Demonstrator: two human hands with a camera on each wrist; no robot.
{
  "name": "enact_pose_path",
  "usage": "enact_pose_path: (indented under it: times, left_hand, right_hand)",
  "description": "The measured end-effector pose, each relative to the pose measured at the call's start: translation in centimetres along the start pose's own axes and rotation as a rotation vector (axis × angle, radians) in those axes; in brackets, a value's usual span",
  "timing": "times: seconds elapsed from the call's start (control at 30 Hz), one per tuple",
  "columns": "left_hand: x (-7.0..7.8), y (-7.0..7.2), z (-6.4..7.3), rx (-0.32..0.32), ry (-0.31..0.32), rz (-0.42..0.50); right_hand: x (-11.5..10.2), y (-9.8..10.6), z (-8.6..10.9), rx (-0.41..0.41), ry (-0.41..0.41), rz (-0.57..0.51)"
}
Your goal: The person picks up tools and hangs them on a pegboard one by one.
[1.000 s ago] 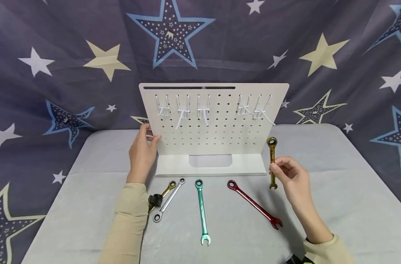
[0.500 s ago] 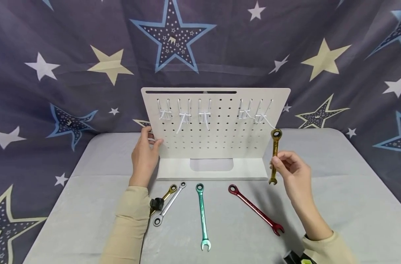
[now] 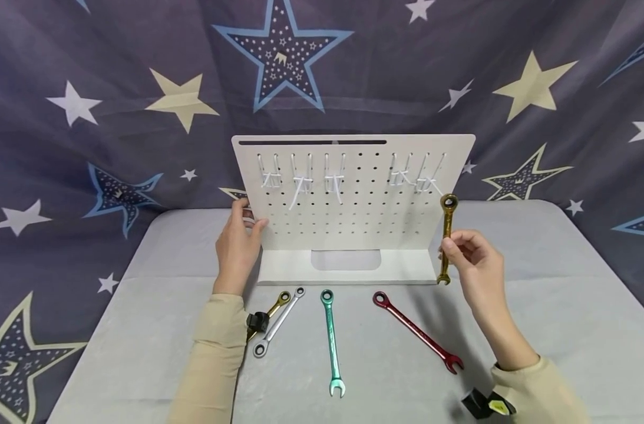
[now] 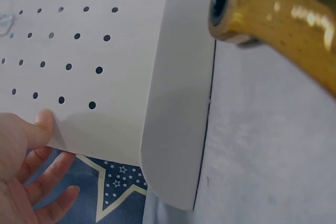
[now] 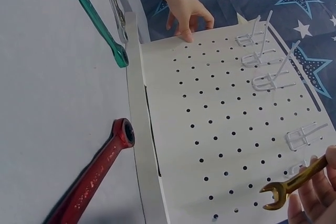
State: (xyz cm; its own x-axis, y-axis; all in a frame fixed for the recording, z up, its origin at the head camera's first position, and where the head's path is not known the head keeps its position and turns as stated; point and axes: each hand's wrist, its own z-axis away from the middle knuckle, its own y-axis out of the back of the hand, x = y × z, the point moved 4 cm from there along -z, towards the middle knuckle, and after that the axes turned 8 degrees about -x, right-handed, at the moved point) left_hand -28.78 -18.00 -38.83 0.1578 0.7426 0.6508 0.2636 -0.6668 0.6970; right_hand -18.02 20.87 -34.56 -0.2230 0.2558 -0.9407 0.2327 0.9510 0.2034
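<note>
In the head view my right hand (image 3: 478, 265) pinches a gold combination wrench (image 3: 448, 224) between thumb and fingers. The wrench stands nearly upright, ring end up, overlapping the right edge of the white pegboard (image 3: 348, 221). Its ring end is just below the tip of the rightmost wire hook (image 3: 428, 179). In the right wrist view the open end of this wrench (image 5: 277, 193) points away from the fingers, over the board. At the board's left edge my left hand (image 3: 238, 250) holds on, thumb (image 4: 46, 121) on the front face and the other fingers behind the edge.
On the grey cloth before the board lie a red wrench (image 3: 417, 331), a green wrench (image 3: 331, 341), a silver wrench (image 3: 279, 323) and another gold wrench (image 3: 279, 303), partly behind my left sleeve. More wire hooks (image 3: 301, 179) hang on the board. A star-patterned curtain (image 3: 364, 76) hangs behind.
My right hand has lifted the gold wrench, bringing its ring end up close to the rightmost hook. The left hand keeps its hold on the board. The head view has shifted slightly.
</note>
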Motion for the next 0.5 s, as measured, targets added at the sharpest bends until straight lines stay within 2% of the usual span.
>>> enact_pose_path:
  times: [0.33, 0.5]
  left_hand:
    - [-0.1, 0.3, 0.0, -0.001, 0.010, -0.026]
    - [0.0, 0.3, -0.1, -0.007, 0.000, -0.010]
  right_hand:
    - [0.7, -0.2, -0.6, 0.008, 0.009, -0.010]
    - [1.1, -0.1, -1.1, 0.032, 0.017, 0.023]
